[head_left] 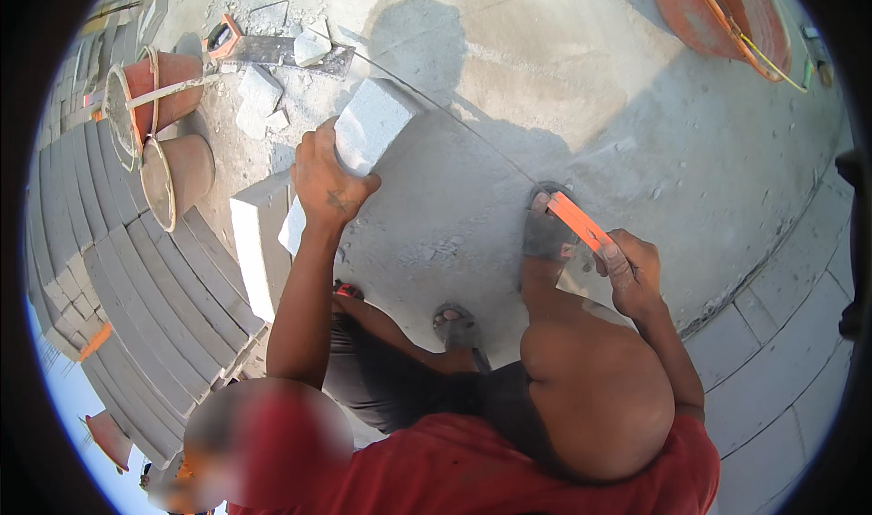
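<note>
My left hand [329,174] is closed on a light grey block [374,126], fingers over its left side and thumb at the near edge. In my right hand [627,265] is the orange handle of a handsaw [579,221]. Its blade shows nearly edge-on, as a thin dark line running up and left past the block's far corner. Whether blade and block touch, I cannot tell. Under my left forearm stands a larger pale block [257,247], partly hidden. My sandalled foot [549,233] is just beyond the saw handle.
Another orange-handled handsaw [259,50] lies among broken block pieces [259,97]. Two buckets [173,88] are at the left, beside stacked grey blocks [150,288]. A large reddish tub [718,15] sits at the far right. Another person's blurred head [268,442] shows at lower left.
</note>
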{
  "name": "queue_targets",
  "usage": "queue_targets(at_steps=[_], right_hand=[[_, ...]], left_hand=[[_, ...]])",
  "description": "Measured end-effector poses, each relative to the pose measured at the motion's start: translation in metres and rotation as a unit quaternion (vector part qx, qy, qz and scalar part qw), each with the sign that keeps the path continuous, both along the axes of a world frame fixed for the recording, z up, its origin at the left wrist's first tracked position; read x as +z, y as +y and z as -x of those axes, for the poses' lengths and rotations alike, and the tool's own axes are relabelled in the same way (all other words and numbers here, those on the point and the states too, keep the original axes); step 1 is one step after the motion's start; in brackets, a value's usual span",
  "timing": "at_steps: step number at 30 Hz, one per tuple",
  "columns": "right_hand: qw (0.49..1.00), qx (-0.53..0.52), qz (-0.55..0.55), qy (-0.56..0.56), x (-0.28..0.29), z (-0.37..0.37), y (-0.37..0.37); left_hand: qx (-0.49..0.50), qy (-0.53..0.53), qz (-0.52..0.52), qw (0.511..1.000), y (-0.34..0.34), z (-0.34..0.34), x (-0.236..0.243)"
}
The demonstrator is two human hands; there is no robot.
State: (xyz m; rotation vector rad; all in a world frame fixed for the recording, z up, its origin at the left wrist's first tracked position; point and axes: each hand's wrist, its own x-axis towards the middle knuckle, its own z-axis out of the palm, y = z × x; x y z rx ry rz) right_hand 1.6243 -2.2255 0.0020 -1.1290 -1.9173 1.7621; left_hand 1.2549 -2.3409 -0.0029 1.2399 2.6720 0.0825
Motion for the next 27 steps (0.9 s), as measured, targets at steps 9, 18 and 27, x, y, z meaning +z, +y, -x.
queue_targets(at_steps=[9,18,27], right_hand=[[0.998,-0.009,0.056,-0.039,0.004,-0.013,-0.005],[0.986,0.087,-0.051,-0.134,-0.053,0.064,0.000],[0.991,0.075,-0.013,-0.106,-0.055,0.083,0.022]], left_hand=[[0.035,-0.019,0.013,0.999,0.005,-0.007,0.001],[-0.005,-0.002,-0.013,1.000,0.001,-0.006,-0.004],[0.005,-0.010,-0.014,1.000,0.003,-0.009,-0.004]])
